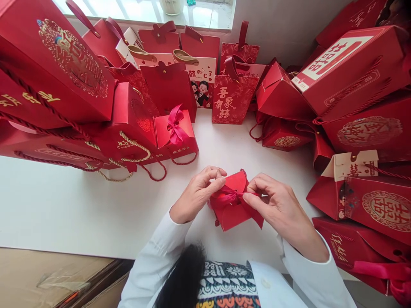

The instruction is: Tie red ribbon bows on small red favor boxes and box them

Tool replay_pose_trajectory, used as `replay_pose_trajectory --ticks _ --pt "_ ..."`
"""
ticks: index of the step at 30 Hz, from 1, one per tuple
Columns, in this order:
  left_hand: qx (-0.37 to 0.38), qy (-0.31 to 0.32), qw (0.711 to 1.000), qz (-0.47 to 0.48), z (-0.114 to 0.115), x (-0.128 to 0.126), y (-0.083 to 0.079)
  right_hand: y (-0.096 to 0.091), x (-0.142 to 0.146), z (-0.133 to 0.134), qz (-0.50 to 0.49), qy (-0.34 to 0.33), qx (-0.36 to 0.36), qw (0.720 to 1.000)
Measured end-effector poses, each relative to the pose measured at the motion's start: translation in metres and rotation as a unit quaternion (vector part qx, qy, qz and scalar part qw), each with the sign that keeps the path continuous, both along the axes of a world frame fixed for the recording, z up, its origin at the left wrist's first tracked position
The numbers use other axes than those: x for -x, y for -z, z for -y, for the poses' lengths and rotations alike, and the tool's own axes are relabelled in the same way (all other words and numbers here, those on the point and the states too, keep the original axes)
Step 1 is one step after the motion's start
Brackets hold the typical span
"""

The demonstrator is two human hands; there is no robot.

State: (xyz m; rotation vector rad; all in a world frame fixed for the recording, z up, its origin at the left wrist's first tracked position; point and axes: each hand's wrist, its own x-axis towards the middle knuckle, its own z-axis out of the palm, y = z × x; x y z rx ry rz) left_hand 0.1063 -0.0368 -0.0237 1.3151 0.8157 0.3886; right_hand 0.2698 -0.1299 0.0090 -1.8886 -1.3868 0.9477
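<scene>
The person's white sleeves [154, 261] reach in from the near edge of the white desk [96, 205], over a patterned garment [224, 286]. The left hand [195, 192] and right hand [276, 209] are close together, their fingertips almost meeting, each pinching the crimson satin ribbon [227, 196] between finger and thumb. The ribbon crosses the top of a small red gift box [234, 218], which sits between the hands, right of the desk's middle; whether it touches the desk, I cannot tell.

Just beyond, a finished red box with a tied bow [175, 132] stands beside a red carrier box with gold rope handles [128, 128]. Large red boxes with gold medallions [54, 72] crowd the desk's left side, and more red boxes [353, 72] are heaped along its right edge. Along the far edge, by the wall, stand upright red gift bags, one printed with gold characters [231, 99]. A window sill [144, 13] runs behind them, with a glass jar [171, 5] on it.
</scene>
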Motion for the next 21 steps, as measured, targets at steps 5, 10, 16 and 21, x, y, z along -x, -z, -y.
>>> replay_pose_trajectory --ticks 5,10,16,21 --pt "0.013 -0.004 1.0 0.004 -0.0009 0.0016 0.0013 0.0008 0.002 0.0009 -0.007 0.015 0.002 1.0" --pt "-0.004 0.007 1.0 -0.007 -0.0004 0.0046 0.0005 0.0014 0.0017 0.0034 -0.011 0.018 -0.001 1.0" --pt "-0.083 0.025 0.996 -0.036 -0.0001 0.0063 -0.0028 0.0032 0.0018 0.0061 -0.018 0.017 0.006 1.0" --pt "-0.157 0.008 0.984 -0.078 0.0037 0.0059 -0.0045 0.0021 0.0047 0.0061 -0.02 0.024 -0.001 1.0"
